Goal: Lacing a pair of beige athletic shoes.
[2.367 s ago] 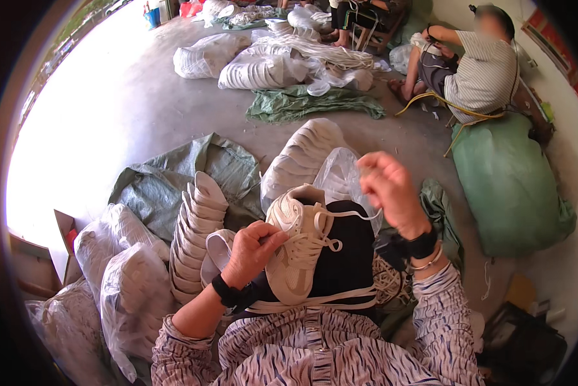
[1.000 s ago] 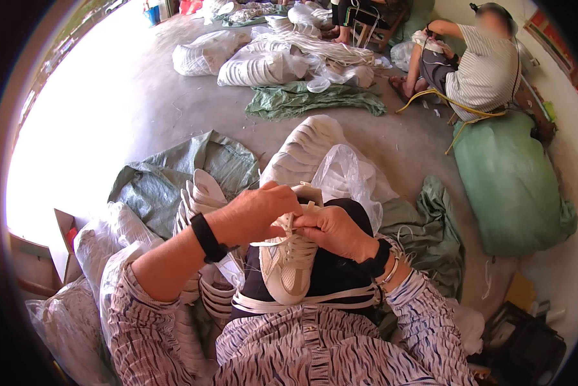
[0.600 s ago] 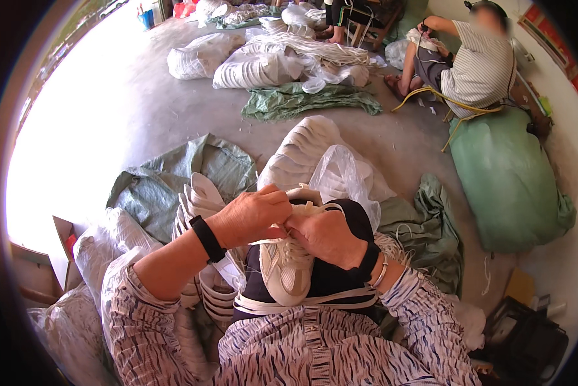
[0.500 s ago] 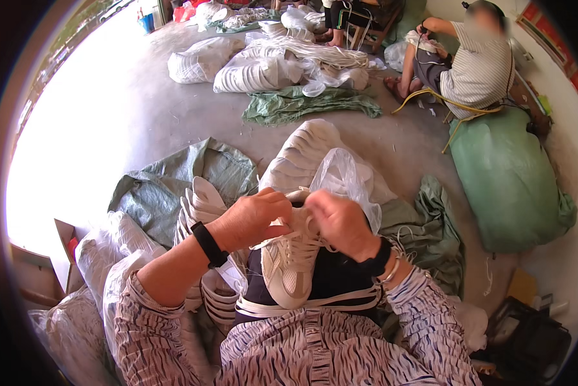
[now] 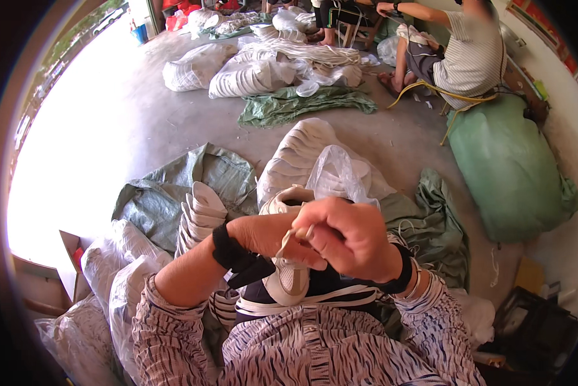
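"What's in the right hand (image 5: 352, 237)?"

"A cream shoelace (image 5: 286, 244), pinched between thumb and curled fingers, right above the sneaker."

"And the left hand (image 5: 271, 235)?"

"Across the sneaker's lacing, thumb stretched out, the lace slanting over it. The other hand covers its fingers, so I can't tell if they're gripping."

"Can you read a brand or label?"

"Not from here; the hands hide the tongue and most of the side."

"Where's the sneaker (image 5: 289, 282) itself, and how does it lie?"

"On the person's dark lap, mesh toe pointing at their body, heel opening facing away. Its long axis runs nearly straight out from the belly."

"What's round it?"

"Pale laces (image 5: 308, 303) lie across the lap just below its toe. Nested white shoes (image 5: 200, 215) stand to its left, with clear plastic bags (image 5: 133, 293) farther left. Beyond its heel there's a long bagged row of shoes (image 5: 298, 154)."

"And off to its right?"

"A crumpled green sack (image 5: 430, 225), then a bulging green one. Past that sits a co-worker in a striped shirt (image 5: 470, 61)."
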{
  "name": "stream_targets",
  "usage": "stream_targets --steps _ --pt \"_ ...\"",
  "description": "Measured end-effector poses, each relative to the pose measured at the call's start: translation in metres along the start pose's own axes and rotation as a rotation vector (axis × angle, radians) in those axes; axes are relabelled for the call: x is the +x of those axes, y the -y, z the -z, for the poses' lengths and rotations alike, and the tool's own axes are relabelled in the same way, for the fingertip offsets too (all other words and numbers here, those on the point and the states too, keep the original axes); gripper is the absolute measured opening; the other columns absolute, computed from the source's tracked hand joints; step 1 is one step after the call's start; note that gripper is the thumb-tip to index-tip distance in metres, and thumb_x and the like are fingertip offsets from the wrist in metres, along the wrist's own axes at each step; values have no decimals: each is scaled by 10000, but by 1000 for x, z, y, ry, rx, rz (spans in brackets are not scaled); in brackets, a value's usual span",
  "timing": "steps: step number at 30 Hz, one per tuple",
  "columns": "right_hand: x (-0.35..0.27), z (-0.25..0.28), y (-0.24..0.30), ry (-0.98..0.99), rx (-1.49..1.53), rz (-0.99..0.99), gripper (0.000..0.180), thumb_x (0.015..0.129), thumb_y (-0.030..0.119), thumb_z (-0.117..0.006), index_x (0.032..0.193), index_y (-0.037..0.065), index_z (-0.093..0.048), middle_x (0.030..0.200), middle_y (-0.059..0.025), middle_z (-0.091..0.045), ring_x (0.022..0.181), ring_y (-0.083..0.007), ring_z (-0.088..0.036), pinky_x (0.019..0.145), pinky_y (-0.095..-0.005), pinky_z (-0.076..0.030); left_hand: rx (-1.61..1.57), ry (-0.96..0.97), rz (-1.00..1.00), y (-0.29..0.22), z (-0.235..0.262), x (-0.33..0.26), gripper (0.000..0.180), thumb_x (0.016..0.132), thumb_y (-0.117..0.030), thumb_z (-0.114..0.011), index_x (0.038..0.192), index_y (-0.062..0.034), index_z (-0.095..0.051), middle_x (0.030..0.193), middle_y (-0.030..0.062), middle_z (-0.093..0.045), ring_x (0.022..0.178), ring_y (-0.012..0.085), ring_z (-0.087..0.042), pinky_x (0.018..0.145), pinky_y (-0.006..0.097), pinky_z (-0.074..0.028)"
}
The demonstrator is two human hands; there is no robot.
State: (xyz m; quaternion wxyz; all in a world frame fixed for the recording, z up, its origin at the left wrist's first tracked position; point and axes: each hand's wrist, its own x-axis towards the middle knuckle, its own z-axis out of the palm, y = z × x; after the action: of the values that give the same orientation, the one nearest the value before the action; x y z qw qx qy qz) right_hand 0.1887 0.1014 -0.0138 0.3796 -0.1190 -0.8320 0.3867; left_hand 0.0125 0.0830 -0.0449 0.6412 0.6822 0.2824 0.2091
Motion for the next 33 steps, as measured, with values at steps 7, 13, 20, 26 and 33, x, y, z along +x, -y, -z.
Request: stream_targets --steps 7,13,20,26,33 --pt "13 14 -7 -5 -229 265 109 802 33 -594 906 34 -563 965 -109 -628 832 -200 -603 753 -298 -458 49 -851 -158 36 9 -1 253 944 -229 -446 960 -29 -600 802 -5 -590 742 66 -529 672 225 -436" --pt "-67 82 -92 -635 1060 -428 221 940 199 -481 1074 34 -538 1153 -153 -590 1075 -244 -562 916 -388 -441 -625 -1510 -7 81 61 -82 265 938 -327 -471 818 -109 -561 719 1 -538 651 102 -487 631 252 -396" --pt "-151 141 -148 -1040 1321 -813 140 923 140 -485 783 134 -480 588 60 -410 479 -85 -363 532 -261 -374 -604 -1161 -48 67 -11 -79 295 965 -271 -413 934 -41 -595 570 -18 -443 475 69 -353 460 226 -292" --pt "-65 41 -93 -240 594 -931 139 874 116 -525 936 9 -589 673 10 -548 424 -19 -356 373 -174 -271 602 -924 169 53 -60 -38 152 726 -58 -706 856 -36 -631 677 -5 -503 532 62 -426 495 228 -361" --pt "-58 14 -91 169 87 -715 226 940 205 -462 887 30 -596 692 -5 -578 456 -54 -439 418 -199 -356 26 -766 193 77 -28 -39 270 859 -238 -620 775 18 -593 676 -14 -507 645 64 -446 597 231 -383"
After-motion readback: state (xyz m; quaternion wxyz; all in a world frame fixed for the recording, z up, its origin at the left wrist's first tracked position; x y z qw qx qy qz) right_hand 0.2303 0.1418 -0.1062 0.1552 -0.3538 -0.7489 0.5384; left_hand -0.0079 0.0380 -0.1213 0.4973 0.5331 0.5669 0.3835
